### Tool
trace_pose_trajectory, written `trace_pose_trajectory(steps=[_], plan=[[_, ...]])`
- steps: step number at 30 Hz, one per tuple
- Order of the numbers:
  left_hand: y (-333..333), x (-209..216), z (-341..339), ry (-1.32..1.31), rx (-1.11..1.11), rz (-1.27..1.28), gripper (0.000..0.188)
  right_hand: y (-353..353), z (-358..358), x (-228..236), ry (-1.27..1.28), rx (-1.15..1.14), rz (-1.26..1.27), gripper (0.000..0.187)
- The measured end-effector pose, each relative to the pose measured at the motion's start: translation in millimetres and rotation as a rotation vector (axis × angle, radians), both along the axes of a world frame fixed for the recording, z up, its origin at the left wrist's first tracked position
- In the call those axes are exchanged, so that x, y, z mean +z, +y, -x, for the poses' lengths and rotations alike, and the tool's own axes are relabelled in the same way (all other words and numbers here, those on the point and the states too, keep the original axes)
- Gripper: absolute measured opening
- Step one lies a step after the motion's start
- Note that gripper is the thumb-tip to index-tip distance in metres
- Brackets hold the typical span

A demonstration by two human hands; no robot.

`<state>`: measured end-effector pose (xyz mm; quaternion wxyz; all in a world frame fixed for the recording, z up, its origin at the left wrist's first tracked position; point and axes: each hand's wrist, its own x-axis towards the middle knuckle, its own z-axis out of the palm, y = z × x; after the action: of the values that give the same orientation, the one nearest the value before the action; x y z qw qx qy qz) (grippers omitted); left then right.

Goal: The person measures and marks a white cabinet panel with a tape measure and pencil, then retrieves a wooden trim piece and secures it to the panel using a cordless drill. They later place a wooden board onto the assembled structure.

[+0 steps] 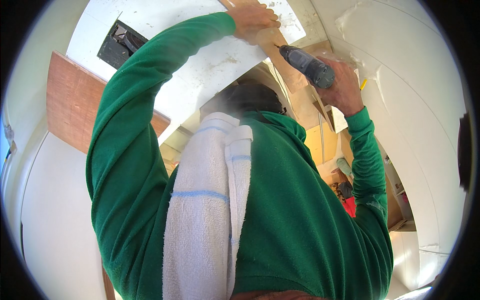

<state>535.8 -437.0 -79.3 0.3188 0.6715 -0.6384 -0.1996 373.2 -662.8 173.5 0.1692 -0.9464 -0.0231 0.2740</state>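
A long light-brown wooden board [289, 75] runs slantwise over a white panel at the top of the head view. My left hand [254, 21] reaches across to the board's upper part and grips it, fingers over its face. In my right hand [342, 86] is a dark cordless drill [307, 66], held with its nose toward the board. The thin bit reaches the board's face or lies just short of it; I cannot tell which. My palm hides most of the drill's handle.
The white panel [210, 62] has a dark rectangular cutout [122, 42] at its left. A reddish-brown wooden sheet [75, 102] stands at the left. A pale curved wall [400, 65] rises close on the right. A white towel [200, 165] hangs over my left shoulder.
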Motion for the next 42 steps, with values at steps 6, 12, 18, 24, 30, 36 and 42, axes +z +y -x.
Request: trace_pose_trajectory(steps=[6,12,18,24,30,36,42], plan=[[-16,-2,7,-0.03,0.186,0.037,0.027,0,-7,5,0.081,-0.108,-0.091,0.04],[-39,-6,30,-0.07,0.524,0.164,0.012,4,-12,7,0.15,-0.119,-0.07,0.029],[-38,-5,34,-0.231,0.506,0.021,0.021,8,-22,10,0.135,0.025,0.04,0.027],[-38,0,34,-0.162,0.526,0.04,0.024,8,-32,9,0.296,0.029,0.115,0.038],[-38,1,36,-0.194,0.535,0.026,0.024,8,-36,2,0.278,0.083,0.147,0.031],[-40,2,36,-0.181,0.528,0.012,0.024,6,-42,-3,0.312,0.108,0.179,0.032],[-39,5,36,-0.191,0.54,-0.005,0.022,5,-45,-8,0.299,0.144,0.156,0.036]])
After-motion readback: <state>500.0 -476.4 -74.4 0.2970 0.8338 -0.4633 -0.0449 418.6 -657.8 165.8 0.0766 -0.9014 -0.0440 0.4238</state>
